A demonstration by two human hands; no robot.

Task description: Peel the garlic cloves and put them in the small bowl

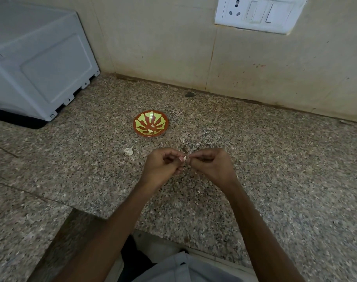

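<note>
My left hand and my right hand meet above the speckled granite counter, fingertips pinched together on one small pale garlic clove. Most of the clove is hidden by my fingers. The small bowl, red-brown with a yellow-green pattern, sits on the counter just beyond my hands; a few pale pieces lie inside it. A white scrap of garlic or its skin lies on the counter between the bowl and my left hand.
A grey plastic box stands at the back left against the tiled wall. A white socket and switch plate is on the wall at upper right. A small dark speck lies near the wall. The counter edge runs near my body.
</note>
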